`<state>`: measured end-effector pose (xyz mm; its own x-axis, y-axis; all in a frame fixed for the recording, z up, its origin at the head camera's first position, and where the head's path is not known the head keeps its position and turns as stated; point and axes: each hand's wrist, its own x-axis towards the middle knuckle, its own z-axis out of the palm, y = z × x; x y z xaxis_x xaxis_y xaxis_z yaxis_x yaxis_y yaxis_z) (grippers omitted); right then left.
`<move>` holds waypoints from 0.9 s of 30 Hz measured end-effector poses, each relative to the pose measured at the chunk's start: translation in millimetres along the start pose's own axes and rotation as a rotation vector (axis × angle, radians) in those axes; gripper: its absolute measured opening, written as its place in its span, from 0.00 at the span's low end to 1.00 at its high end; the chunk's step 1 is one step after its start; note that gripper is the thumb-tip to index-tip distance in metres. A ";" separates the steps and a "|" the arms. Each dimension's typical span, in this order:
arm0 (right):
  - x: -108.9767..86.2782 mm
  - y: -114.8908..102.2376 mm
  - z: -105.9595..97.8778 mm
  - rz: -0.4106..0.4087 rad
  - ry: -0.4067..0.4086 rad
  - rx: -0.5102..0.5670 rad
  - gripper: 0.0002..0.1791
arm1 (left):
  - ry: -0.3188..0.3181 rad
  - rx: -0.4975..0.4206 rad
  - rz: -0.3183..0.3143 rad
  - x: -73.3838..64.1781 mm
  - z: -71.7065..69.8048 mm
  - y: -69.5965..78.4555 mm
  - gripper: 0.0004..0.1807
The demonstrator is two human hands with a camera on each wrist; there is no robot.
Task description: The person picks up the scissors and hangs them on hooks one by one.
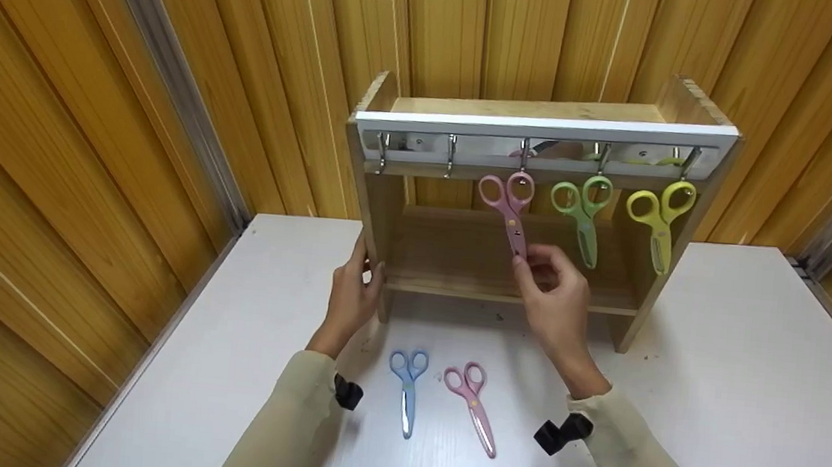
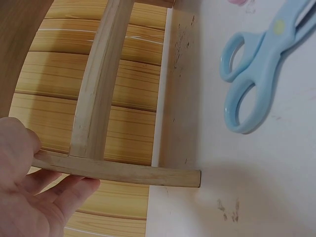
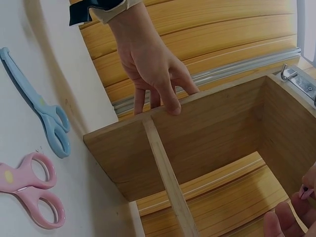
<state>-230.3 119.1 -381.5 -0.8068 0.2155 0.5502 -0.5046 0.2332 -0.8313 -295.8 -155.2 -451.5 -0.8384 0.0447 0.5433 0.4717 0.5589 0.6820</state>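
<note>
A wooden rack (image 1: 380,208) with a row of metal hooks along its front stands on the white table. My left hand (image 1: 352,299) grips the rack's left side panel (image 2: 123,172), thumb inside and fingers outside. My right hand (image 1: 559,299) pinches the blade end of mauve-pink scissors (image 1: 512,215), whose right handle loop is at the middle hook (image 1: 525,153). Green scissors (image 1: 587,218) and yellow scissors (image 1: 661,225) hang from the two hooks to the right. Blue scissors (image 1: 406,391) and pink scissors (image 1: 472,408) lie on the table before the rack.
Two hooks at the left, including the leftmost hook (image 1: 382,151), carry nothing. The rack has a lower shelf (image 1: 458,267). Yellow wood-plank walls (image 1: 307,103) stand behind and beside the white table (image 1: 243,399).
</note>
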 end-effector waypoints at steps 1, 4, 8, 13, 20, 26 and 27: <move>0.0 0.2 -0.2 -0.004 0.000 0.000 0.06 | 0.000 -0.002 0.002 0.1 0.0 0.1 0.37; 0.0 0.9 -0.9 -0.012 -0.001 0.002 0.06 | -0.001 -0.005 0.009 0.4 0.1 -0.2 0.37; 0.1 1.7 -1.6 -0.010 -0.005 0.010 0.07 | -0.002 -0.004 0.017 0.8 -0.1 -0.6 0.37; 0.6 2.0 -2.0 0.000 -0.009 0.008 0.07 | 0.005 0.004 0.013 0.8 -0.6 -0.9 0.37; 0.4 1.7 -3.8 0.008 -0.016 0.003 0.07 | 0.003 0.007 0.011 1.5 0.2 -1.4 0.36; 3.0 26.7 -7.0 0.021 -0.058 0.009 0.12 | 0.012 0.019 0.012 0.5 1.7 -1.4 0.36; 3.3 32.5 -7.8 0.027 -0.070 0.007 0.14 | 0.015 0.024 0.017 0.3 1.6 -1.2 0.36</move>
<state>-247.0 134.8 -406.1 -0.8393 0.1547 0.5211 -0.4845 0.2216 -0.8462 -297.1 -154.5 -452.9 -0.8262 0.0418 0.5619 0.4788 0.5776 0.6611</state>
